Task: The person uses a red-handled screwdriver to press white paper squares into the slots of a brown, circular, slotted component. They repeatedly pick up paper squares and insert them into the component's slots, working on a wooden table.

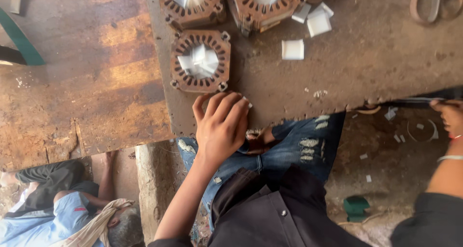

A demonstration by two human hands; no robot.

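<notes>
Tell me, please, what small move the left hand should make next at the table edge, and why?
Probably lift the small white paper piece under the left hand fingers toward the round rusty slotted metal core: the hand rests just below that core, whose centre already holds similar white folded pieces.

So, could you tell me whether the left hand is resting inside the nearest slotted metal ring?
No, the left hand lies on the table edge just below the ring.
</notes>
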